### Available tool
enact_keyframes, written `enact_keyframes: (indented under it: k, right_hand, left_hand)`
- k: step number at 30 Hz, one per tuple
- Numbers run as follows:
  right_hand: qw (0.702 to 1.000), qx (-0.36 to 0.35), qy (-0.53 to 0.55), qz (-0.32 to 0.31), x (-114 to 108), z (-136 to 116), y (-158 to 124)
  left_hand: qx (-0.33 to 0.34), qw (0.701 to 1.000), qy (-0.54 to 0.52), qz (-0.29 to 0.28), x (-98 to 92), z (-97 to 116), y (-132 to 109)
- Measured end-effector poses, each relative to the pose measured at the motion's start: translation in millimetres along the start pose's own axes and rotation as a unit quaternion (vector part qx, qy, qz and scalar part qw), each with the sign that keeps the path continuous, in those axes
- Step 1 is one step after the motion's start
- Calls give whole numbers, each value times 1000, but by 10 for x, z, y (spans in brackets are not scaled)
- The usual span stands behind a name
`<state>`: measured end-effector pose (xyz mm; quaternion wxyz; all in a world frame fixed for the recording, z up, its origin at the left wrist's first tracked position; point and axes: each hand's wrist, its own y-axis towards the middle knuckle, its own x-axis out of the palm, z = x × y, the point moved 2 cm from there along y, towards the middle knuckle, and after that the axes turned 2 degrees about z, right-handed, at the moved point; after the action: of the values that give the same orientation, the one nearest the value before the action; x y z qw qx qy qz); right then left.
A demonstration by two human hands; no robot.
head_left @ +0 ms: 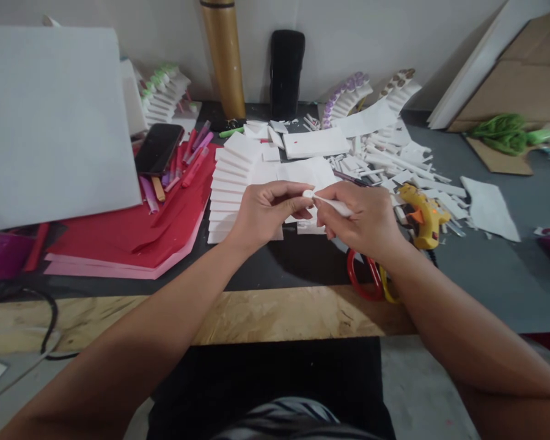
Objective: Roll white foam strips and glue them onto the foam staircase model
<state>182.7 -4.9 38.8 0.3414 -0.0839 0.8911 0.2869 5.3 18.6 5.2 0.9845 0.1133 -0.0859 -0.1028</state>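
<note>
My left hand [268, 211] pinches a small white rolled piece [308, 194] between thumb and fingers. Closed in my right hand [364, 214] is a white tapered tool [338, 206]; its narrow tip meets the small piece, and its exact kind is unclear. Just left of and beneath the hands lies a fan of white stepped strips [231, 189]. White paper sheets [305, 171] lie behind the fingers. Near my right wrist are a yellow glue gun [424, 217] and red-handled scissors [364, 278], partly covered by the forearm.
White scraps [389, 159] spread at the right rear. Red sheets [119, 232], markers [195, 156] and a phone [159, 148] occupy the left. A golden bottle [227, 61] and black case [286, 73] stand by the wall. A wooden edge [279, 311] runs along the front.
</note>
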Motion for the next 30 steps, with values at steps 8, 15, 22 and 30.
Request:
enact_keyframes:
  k: [8,15,22,30]
  right_hand:
    - [940,215,265,-15,46,67,106]
    - [920,228,318,-20,78,54,93]
    - [896,251,367,0,136,122,79]
    - [951,181,248,-30,74,99,72]
  left_hand:
    - [19,998,51,-8,-26,-18,19]
    - [21,997,66,13,-21,5,13]
    - [33,996,79,22,-30,12,25]
    - [28,996,79,40,-36,2,24]
